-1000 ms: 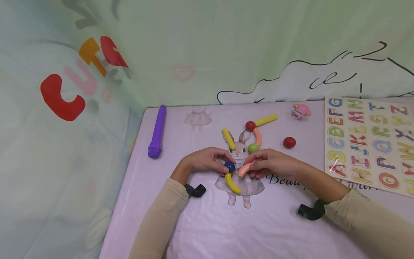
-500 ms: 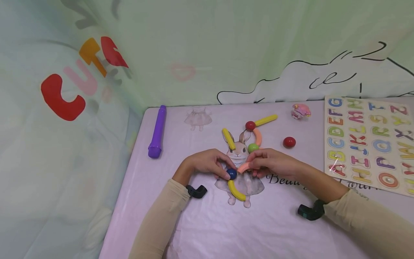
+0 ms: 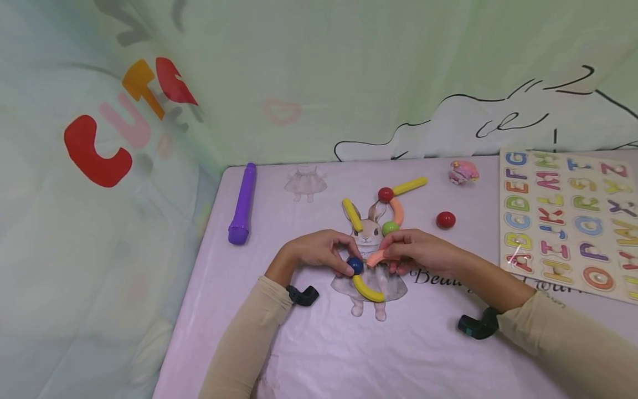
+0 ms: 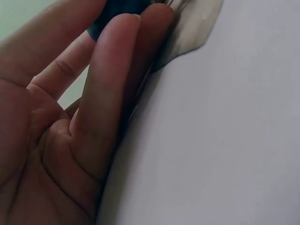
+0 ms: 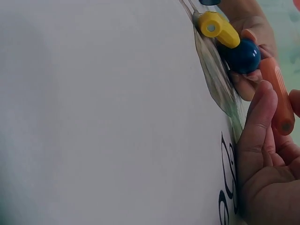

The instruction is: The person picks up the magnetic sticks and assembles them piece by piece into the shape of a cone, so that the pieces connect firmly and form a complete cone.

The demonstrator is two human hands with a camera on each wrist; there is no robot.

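Pale blue-green fabric curtain, left side point(image 3: 45, 244): large letters, red C point(image 3: 113, 170), pink U point(image 3: 130, 126), orange T point(image 3: 139, 77); a further red letter, distorted by a fold. Rear green-and-white fabric curtain point(image 3: 309, 66): black mark shaped like a 2; cursive strokes beneath, illegible. Flat cream rectangular alphabet board point(image 3: 570, 205): multicoloured capitals, columns reading upward A–G, H–N, O–T; fourth column partly cropped, W–Z legible. Pale lilac smooth tablecloth point(image 3: 389, 354): black script "Beau", remainder partly covered.

Lilac table point(image 3: 319, 354) before me bore purple stick point(image 3: 242, 205), yellow rod point(image 3: 352, 215), lone red ball point(image 3: 446, 220), pink toy point(image 3: 464, 172), letter board point(image 3: 574, 239)
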